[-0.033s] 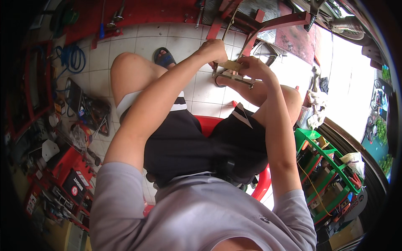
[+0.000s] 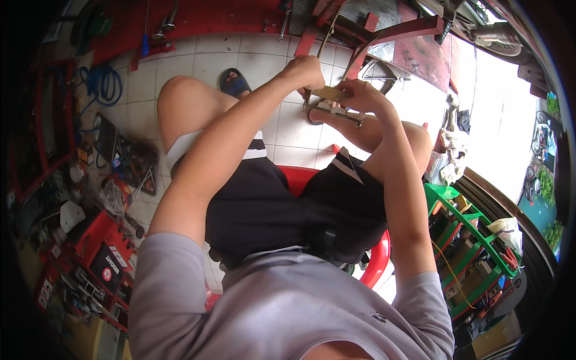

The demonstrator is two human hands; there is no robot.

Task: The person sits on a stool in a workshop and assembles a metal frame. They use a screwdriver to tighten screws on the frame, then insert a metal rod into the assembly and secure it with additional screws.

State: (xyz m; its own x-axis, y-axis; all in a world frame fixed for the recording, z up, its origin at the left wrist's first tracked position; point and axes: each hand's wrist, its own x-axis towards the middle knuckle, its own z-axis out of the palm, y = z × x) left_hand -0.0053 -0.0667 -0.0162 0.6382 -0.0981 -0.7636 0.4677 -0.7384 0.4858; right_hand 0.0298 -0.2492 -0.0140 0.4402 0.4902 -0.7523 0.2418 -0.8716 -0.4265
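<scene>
Ahead of my knees, both hands are on a metal frame (image 2: 336, 110) of thin bars. A flat brass-coloured strip (image 2: 330, 93) spans the gap between them. My left hand (image 2: 305, 72) is curled into a fist at the frame's left end; its fingertips are hidden, and what lies within it cannot be made out. My right hand (image 2: 362, 96) pinches the strip's right end between thumb and fingers. A long thin rod (image 2: 327, 37) rises from near the left hand toward a red metal stand (image 2: 360, 57).
I sit on a red plastic stool (image 2: 376, 264). A green tool rack (image 2: 462, 240) stands at my right. On the left are a blue coiled hose (image 2: 102, 84), a tray of tools (image 2: 141, 165) and red boxes (image 2: 99, 255). A red bench (image 2: 210, 18) runs along the far side.
</scene>
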